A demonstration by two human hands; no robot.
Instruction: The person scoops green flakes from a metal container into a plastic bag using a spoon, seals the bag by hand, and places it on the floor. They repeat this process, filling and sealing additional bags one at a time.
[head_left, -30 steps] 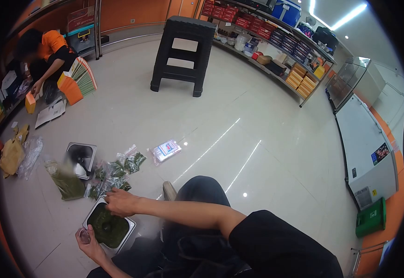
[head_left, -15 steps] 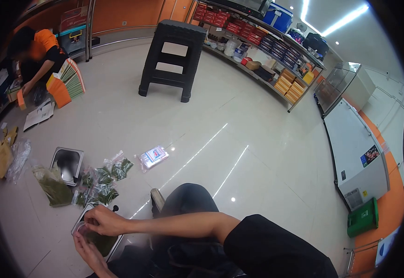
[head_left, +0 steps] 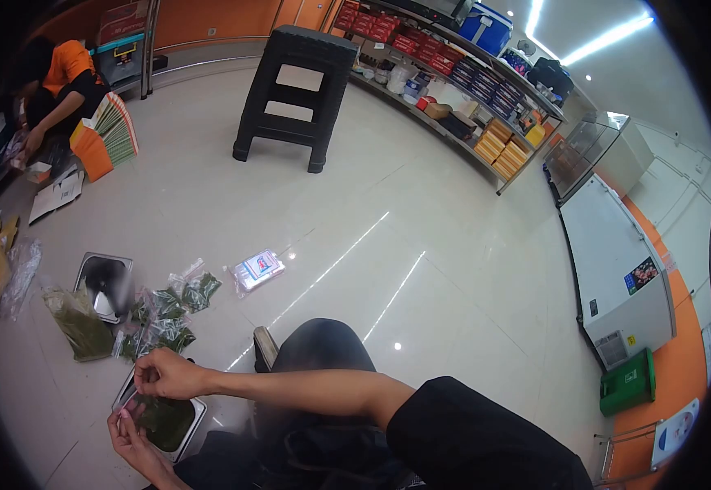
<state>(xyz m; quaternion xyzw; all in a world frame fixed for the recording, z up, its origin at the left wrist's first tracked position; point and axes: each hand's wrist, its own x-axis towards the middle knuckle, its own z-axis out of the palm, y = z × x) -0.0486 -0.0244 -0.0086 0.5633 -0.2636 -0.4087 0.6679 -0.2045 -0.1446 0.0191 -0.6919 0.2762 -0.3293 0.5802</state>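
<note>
Hands meet over a steel pan (head_left: 198,422) of green paste (head_left: 168,420), low at the near left of the floor (head_left: 315,245). Between them is a small see-through bag (head_left: 133,402), pinkish along one edge. The right hand (head_left: 168,372) pinches its upper edge from above; the left hand (head_left: 131,439), thumb raised, grips it from below. Whether its mouth is open, I can't tell.

It looks feather-light and limp, probably slippery wherever paste gets on it. I'd take it by the top edge, one fingertip grip on each side, since the film would fold under anything clumsier.

Just beyond the pan sits a cluster of filled little bags (head_left: 168,306), with a big bag (head_left: 80,327) of green stuff to their left, beside a second steel pan (head_left: 119,260). A printed packet (head_left: 259,269) lies farther right. Soft and squashy, those fuller bags would sag unless supported underneath.
</note>
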